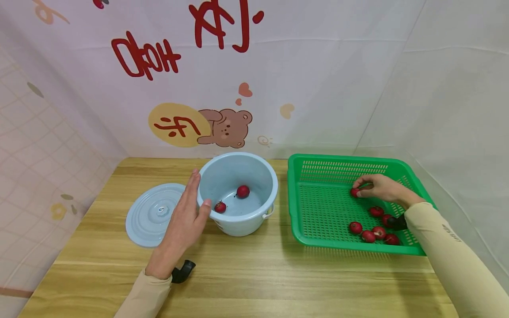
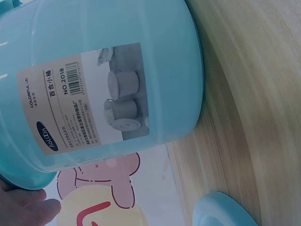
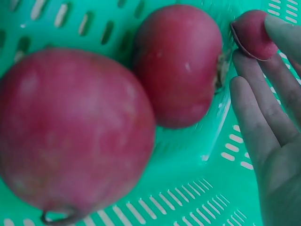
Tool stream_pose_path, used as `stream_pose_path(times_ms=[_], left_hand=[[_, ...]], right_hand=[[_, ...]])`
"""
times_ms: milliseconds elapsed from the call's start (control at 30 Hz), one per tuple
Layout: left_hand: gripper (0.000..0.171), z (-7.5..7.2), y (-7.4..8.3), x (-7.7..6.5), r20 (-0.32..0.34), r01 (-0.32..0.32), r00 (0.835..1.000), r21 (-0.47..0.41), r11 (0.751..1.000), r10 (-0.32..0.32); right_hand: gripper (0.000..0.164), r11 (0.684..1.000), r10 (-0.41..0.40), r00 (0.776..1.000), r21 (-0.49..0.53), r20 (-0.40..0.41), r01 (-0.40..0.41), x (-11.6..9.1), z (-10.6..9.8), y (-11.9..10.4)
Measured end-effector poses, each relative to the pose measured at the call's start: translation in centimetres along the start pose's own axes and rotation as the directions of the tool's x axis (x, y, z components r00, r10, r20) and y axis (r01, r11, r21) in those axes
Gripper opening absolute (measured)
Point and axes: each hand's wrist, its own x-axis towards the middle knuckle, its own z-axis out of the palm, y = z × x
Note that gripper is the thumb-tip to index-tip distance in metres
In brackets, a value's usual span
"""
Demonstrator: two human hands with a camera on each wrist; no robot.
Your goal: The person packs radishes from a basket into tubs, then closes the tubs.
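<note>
At right hand (image 1: pixel 379 188), pinched between thumb and fingers: small round red radish-like piece (image 1: pixel 354 192) (long axis unclear), inside green plastic basket (image 1: pixel 318 216). Light-blue plastic bucket (image 1: pixel 238 227) leftward from it, just beside nearer left hand (image 1: pixel 184 223), fingers straight.

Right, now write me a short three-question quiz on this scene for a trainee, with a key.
1. How many radishes lie inside the light blue bucket?
2. True or false: the lid lies on the table, not on top of the bucket.
3. Which hand pinches a radish in the green basket?
A) left
B) right

Key:
1. Two.
2. True.
3. B, the right hand.
</note>
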Motion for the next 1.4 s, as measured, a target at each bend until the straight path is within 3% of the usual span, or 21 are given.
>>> stream_pose_path(times_ms=[367, 700, 1100, 1400], left_hand=[[0.07, -0.1, 0.0, -0.2, 0.01, 0.011, 1.0, 0.004, 1.0, -0.011], [0.069, 0.0, -0.1, -0.4, 0.007, 0.013, 1.0, 0.001, 1.0, -0.013], [0.07, 0.0, -0.1, -0.4, -0.006, 0.0, 1.0, -0.005, 1.0, 0.0], [0.07, 0.0, -0.1, -0.1, -0.012, -0.01, 1.0, -0.005, 1.0, 0.009]], right_hand=[[0.033, 0.995, 0.012, 1.0, 0.098, -0.028, -0.01, -1.1, -1.1, -2.0], [0.035, 1.0, -0.017, 0.995, 0.018, -0.097, 0.019, -2.1, -2.2, -4.1], [0.044, 0.999, 0.012, 0.99, 0.055, -0.143, -0.004, -3.7, -4.0, -5.9], [0.042, 0.999, 0.009, 0.97, 0.037, -0.242, 0.0, -5.3, -4.8, -7.4]])
